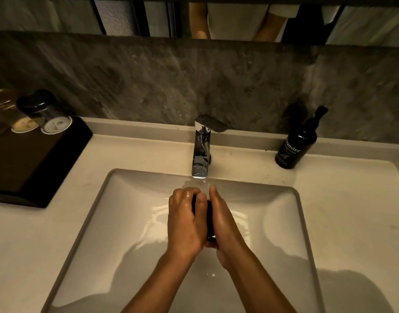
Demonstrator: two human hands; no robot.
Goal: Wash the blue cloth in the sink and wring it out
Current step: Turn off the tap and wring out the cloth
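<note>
We press the cloth (208, 213) between left hand (185, 222) and right hand (223, 224), both closed – soft, soaked, slippery – grip the ends to wring.

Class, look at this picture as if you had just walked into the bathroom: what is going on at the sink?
A person is pressing a bunched-up blue cloth between the left hand and the right hand, over the white sink just below the chrome tap. Both hands look wet, and water glistens in the basin. A dark hand wash bottle stands on the counter to the right, untouched.
</note>
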